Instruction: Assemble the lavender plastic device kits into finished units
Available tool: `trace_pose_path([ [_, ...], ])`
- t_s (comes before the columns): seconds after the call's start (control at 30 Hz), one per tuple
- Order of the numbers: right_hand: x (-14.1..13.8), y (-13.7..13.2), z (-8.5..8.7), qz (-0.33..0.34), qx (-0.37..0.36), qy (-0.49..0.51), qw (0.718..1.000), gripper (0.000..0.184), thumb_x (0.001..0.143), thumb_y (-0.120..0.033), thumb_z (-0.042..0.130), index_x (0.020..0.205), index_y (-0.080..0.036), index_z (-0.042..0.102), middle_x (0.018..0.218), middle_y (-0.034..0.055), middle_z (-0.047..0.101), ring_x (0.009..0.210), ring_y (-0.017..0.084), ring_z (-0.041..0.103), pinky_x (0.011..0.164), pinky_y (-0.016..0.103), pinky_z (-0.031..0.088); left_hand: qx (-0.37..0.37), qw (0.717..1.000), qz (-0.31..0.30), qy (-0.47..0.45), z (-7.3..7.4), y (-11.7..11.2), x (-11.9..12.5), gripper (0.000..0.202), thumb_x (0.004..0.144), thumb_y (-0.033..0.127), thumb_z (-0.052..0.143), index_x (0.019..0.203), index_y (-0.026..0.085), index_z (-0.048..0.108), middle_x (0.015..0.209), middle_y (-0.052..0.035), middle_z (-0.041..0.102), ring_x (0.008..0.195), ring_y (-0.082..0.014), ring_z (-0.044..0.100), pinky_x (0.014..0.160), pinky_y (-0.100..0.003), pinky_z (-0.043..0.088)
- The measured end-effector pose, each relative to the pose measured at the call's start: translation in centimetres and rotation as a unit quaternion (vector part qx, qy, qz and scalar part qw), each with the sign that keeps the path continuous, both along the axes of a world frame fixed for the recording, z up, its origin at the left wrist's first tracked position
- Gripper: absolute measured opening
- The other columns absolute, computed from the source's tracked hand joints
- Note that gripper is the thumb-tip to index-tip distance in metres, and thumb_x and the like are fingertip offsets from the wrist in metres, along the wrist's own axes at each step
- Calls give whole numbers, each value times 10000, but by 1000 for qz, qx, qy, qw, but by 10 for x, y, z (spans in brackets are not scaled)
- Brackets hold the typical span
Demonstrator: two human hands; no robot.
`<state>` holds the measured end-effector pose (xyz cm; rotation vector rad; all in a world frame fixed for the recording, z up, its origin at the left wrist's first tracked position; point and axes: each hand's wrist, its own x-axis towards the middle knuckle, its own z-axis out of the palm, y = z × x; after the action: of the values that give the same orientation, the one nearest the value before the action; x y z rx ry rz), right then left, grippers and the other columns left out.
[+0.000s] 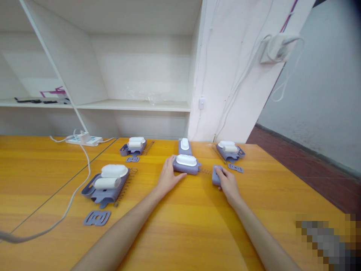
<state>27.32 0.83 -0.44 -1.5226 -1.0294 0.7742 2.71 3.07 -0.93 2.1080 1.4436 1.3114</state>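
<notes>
My left hand [168,174] holds the left end of a purple-grey plastic casing [184,168], its thumb along the front side. A white ribbed oval piece [186,160] lies on top of that casing. In my right hand [228,183] is a purple-grey end cap [216,176], gripped from its right side. Between the casing and the cap stretches a thin coil spring [206,171]. The two purple-grey parts are apart. Just behind the held casing stands another purple-grey casing [184,144] with a white oval piece on it.
Part sets surround my hands: one at near left [108,184], one at back left [135,145], one at back right [229,149]. Flat purple-grey plates, like this one [97,218], lie beside them. A power strip [84,140] and white cable [81,180] cross the left side.
</notes>
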Motion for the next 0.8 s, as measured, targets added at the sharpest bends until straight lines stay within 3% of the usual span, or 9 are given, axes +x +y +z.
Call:
trace_pose_path([
  [0.1,-1,0,-1,5,2,-16,1000,531,682,-529,601,1062,-160,640,712,31,655,459,138,512,304,215,360,-8,999,-35,-5,1,-1,1,780,638,352,724,1279,221,300,1285,-99,414,1221,-257,397,1029,-433,310],
  [0.27,-1,1,-1,21,50,32,998,436,648,-461,659,990,-192,681,756,43,688,570,175,569,415,239,422,-6,998,-64,-15,8,-7,4,686,639,349,729,1213,221,377,1183,-85,494,1108,-244,482,965,-419,368],
  [0.4,1,-1,2,69,7,50,996,439,666,-460,654,1022,-203,672,830,34,698,591,179,578,378,224,383,15,999,-50,8,11,-9,4,690,608,405,742,1186,223,412,1134,-78,507,1077,-248,488,937,-418,383],
  [0.5,2,-2,4,89,-14,49,995,465,678,-469,647,1065,-211,654,922,39,694,643,188,600,399,226,398,20,999,-26,18,6,-5,2,815,567,462,753,1245,219,372,1244,-100,450,1189,-275,410,997,-442,327],
  [0.6,0,-2,6,104,21,38,994,415,674,-459,655,1011,-218,678,1003,46,683,831,227,623,605,289,489,-18,999,-38,16,-1,0,0,978,529,496,764,1333,226,278,1364,-120,363,1277,-302,322,1037,-466,273],
  [0.7,-2,-3,7,100,53,22,993,399,684,-470,639,995,-223,680,1060,41,667,1024,259,573,824,368,460,-55,997,-54,2,-4,3,-2,989,533,500,761,1349,235,268,1327,-115,422,1220,-293,405,1009,-450,317],
  [0.8,-2,-2,7,95,51,24,994,426,682,-493,632,1000,-215,675,1079,46,660,1074,269,549,908,402,414,-51,998,-38,18,-1,2,-1,955,504,522,766,1309,230,343,1203,-103,505,1124,-284,481,959,-438,360],
])
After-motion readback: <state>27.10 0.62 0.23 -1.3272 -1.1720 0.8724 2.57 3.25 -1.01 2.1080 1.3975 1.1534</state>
